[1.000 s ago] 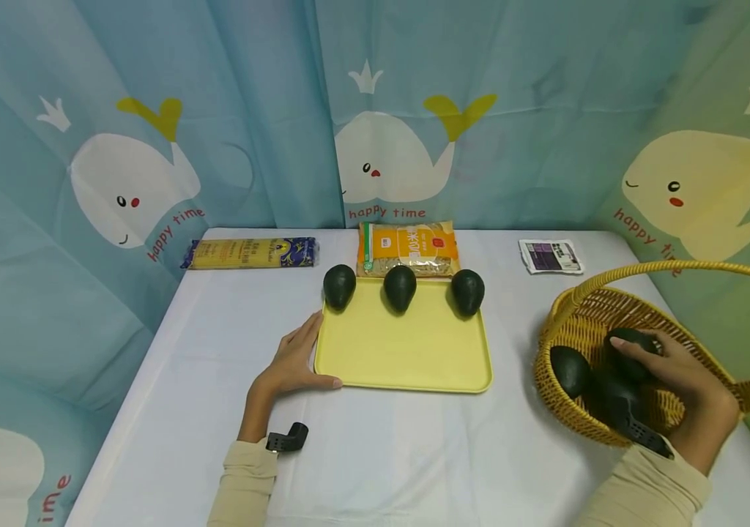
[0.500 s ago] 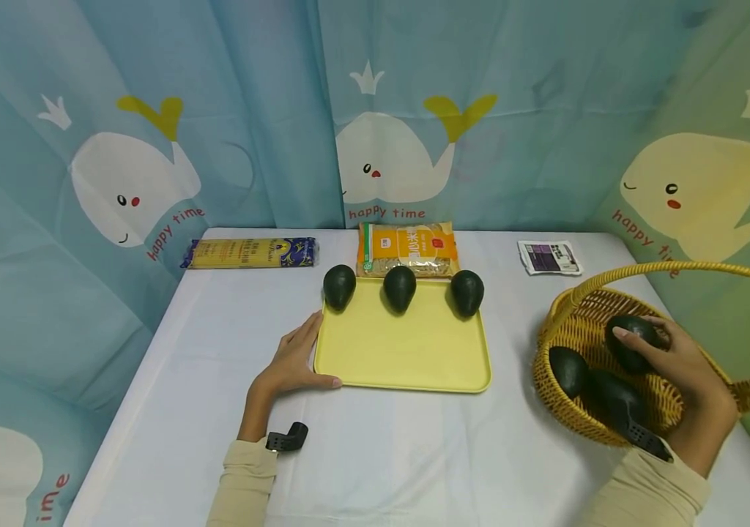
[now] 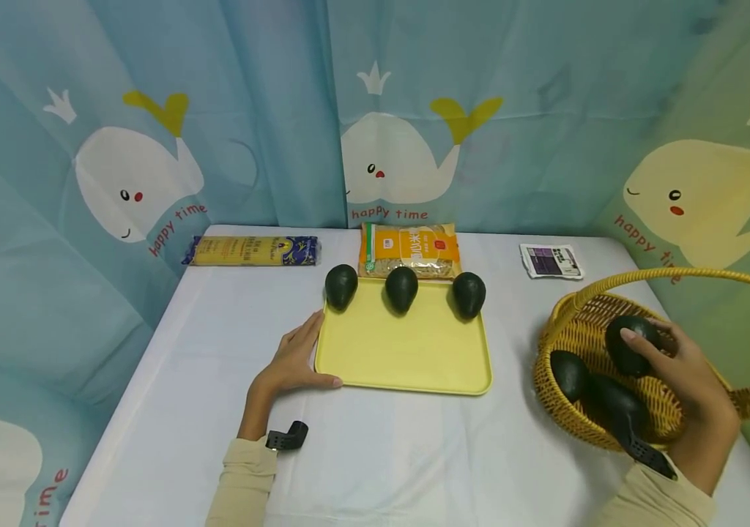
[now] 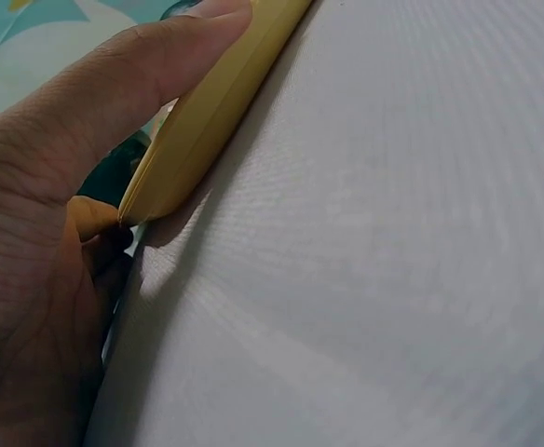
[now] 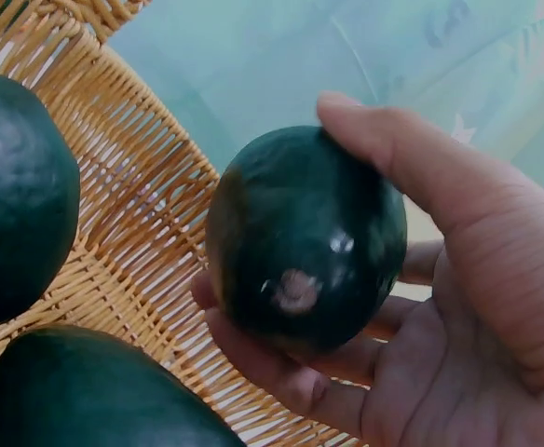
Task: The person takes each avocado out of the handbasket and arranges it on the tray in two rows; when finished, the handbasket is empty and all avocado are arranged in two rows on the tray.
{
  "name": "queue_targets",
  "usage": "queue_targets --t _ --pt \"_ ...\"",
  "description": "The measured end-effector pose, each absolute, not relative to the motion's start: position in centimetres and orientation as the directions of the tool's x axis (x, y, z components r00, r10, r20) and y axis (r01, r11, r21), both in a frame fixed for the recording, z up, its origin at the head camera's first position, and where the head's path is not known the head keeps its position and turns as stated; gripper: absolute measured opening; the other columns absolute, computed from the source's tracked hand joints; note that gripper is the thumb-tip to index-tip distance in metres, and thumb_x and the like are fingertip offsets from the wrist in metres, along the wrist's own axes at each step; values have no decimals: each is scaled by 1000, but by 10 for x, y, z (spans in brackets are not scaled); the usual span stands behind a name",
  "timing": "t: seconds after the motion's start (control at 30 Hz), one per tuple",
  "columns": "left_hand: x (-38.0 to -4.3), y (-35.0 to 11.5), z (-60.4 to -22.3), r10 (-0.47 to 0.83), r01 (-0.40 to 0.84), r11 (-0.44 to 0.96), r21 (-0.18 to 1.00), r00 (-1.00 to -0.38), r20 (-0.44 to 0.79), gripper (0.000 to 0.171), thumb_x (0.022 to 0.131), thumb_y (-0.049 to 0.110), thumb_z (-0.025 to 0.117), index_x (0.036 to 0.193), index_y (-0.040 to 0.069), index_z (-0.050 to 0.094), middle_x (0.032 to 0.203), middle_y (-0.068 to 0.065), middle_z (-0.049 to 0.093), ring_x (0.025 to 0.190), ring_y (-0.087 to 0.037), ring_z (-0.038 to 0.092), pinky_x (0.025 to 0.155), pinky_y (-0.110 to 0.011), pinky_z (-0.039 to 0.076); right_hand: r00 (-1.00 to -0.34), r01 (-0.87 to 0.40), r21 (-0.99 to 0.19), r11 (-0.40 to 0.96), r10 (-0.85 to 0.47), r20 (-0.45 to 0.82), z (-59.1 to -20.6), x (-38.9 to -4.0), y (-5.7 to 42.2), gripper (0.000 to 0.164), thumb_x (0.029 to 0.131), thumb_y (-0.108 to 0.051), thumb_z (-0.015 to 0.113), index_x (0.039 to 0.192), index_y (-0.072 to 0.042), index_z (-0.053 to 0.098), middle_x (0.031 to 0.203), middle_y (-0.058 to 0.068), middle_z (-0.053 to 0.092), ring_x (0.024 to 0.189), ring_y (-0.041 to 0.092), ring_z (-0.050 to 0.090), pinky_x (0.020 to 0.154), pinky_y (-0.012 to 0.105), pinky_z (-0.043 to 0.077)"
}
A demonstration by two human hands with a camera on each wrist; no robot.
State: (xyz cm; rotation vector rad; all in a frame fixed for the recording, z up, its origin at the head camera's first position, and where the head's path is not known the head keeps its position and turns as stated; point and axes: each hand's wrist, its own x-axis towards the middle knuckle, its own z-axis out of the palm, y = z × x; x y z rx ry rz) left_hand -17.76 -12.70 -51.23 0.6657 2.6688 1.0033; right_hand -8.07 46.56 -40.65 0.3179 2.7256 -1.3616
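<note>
Gripping one avocado [image 3: 627,353] in the curled right hand [image 3: 686,367], within or just above the basket [image 3: 582,333] at frame right, now raising it slightly, apparently freeing it from two other avocados [image 3: 615,404], and touching the tray [image 3: 403,355] at centre with spread left hand [image 3: 291,366].

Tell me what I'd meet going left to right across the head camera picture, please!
Yellow-and-blue packet, row's first avocado, row's middle avocado, row's last avocado, purple-and-white packet, held avocado in the right hand. Overlapping things are left out.
</note>
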Motion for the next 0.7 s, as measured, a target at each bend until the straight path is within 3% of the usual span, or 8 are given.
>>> queue_targets --t 0.1,0.2,0.27,0.53,0.7 --pt "-178 -127 -513 481 341 666 663 -876 -34 132 63 58 82 158 7 5 165 -13 9 152 -30 13 119 -55 15 -992 113 -873 474 97 -76 -405 -80 464 45 103 -21 47 143 -38 34 110 -21 44 88 -13 54 65 13 50" --pt "-178 -127 -515 483 347 670 657 -875 -30 132 63 58 82 158 7 5 165 -13 9 152 -30 14 118 -55 16 -1000 7 -953 302 27 1 -406 -80 462 50 103 -7 44 148 -26 35 113 -16 48 89 -5 62 64 17 54" --pt "-178 -127 -515 486 350 670 654 -874 -30 132 63 58 82 158 6 5 165 -13 9 152 -30 14 118 -55 16 -1000 -15 -974 226 7 17 -405 -79 461 53 102 -3 44 150 -25 35 112 -15 51 88 -3 64 63 19 54" --pt "-178 -127 -514 484 352 673 651 -875 -27 132 63 58 81 158 6 5 165 -14 9 152 -30 14 118 -55 16 -1000 -1 -987 159 20 4 -403 -77 456 71 97 6 50 152 -32 28 114 -17 50 91 -5 64 64 19 55" --pt "-178 -126 -513 486 349 671 654 -873 -33 133 63 58 82 158 7 4 165 -13 9 152 -30 13 118 -55 16 -1000 -4 -985 173 17 7 -401 -74 456 69 97 6 49 151 -32 29 118 -17 47 92 -5 63 64 19 55"
